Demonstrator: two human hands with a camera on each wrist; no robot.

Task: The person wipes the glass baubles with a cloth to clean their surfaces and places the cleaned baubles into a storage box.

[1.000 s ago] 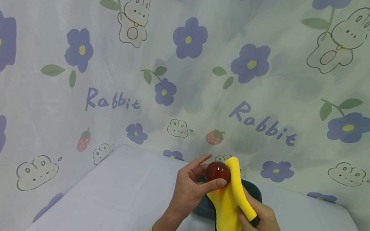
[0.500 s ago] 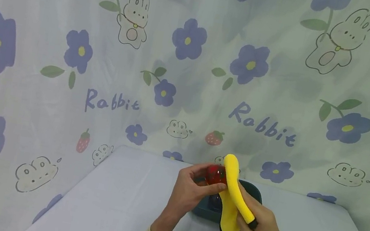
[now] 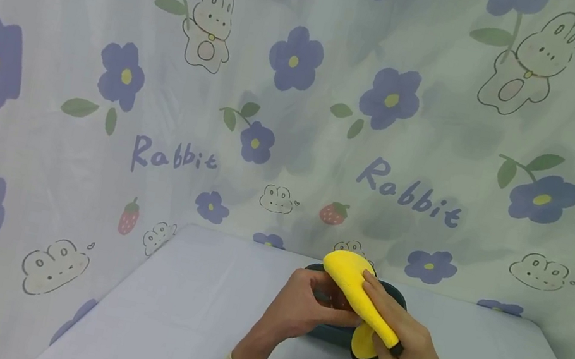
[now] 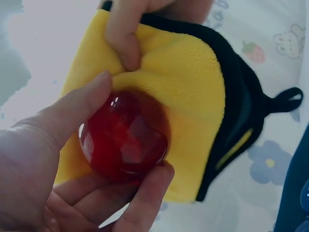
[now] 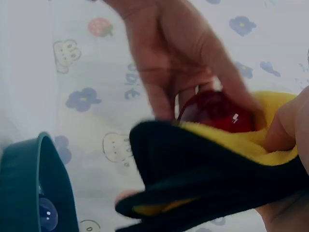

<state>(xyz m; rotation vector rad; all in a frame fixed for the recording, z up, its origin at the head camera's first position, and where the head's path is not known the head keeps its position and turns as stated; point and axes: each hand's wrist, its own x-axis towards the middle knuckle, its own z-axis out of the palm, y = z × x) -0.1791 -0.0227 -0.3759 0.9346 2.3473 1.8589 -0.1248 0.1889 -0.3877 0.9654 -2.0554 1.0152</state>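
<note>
Left hand cups glossy red ball, lower centre; right hand pinches yellow black-edged cloth draped against ball's far side.

Dark teal bowl on pale tablecloth; blue bead inside; rabbit-print backdrop behind.

Both hands meet above the table, the left hand with fingers curled, the right hand pinching.
</note>
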